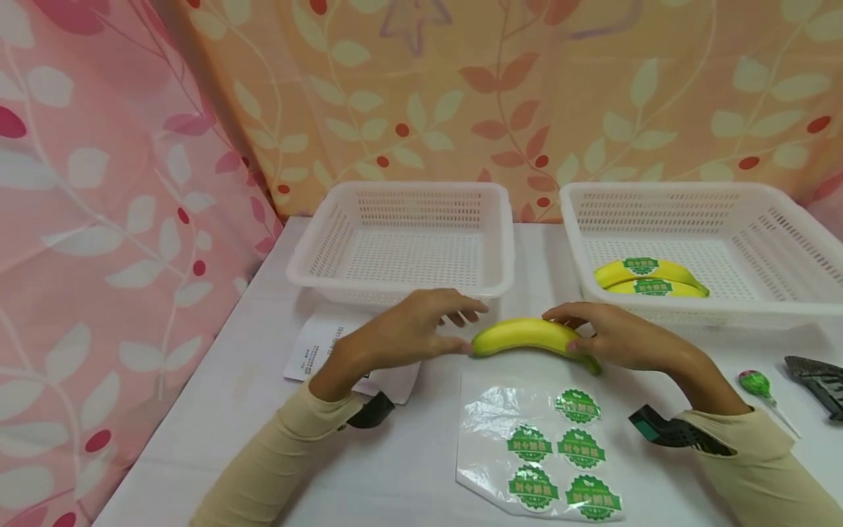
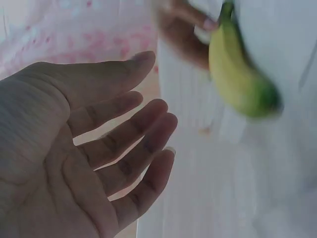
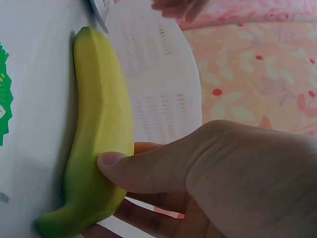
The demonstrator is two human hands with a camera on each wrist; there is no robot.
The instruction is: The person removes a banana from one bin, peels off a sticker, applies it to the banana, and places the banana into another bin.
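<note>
A yellow banana (image 1: pixel 527 334) with green ends lies on the white table, bare of any sticker on the side that shows. My right hand (image 1: pixel 615 335) grips it near the stem end; in the right wrist view the thumb (image 3: pixel 143 171) presses on its near side and the fingers pass behind. At the other end is my left hand (image 1: pixel 421 326), its fingers loosely spread and its thumb tip right by the banana's tip. The left wrist view shows that palm (image 2: pixel 74 163) with nothing in it. Just in front of the banana lies a clear sheet (image 1: pixel 484 439) of round green stickers (image 1: pixel 532 487).
Behind the left hand stands a white basket (image 1: pixel 402 285). A second basket (image 1: pixel 691 311) at the right holds two bananas (image 1: pixel 648 272) with green stickers. A white printed packet (image 1: pixel 316 344) lies under the left hand. A green lollipop (image 1: pixel 755 383) and a black object (image 1: pixel 817 377) lie far right.
</note>
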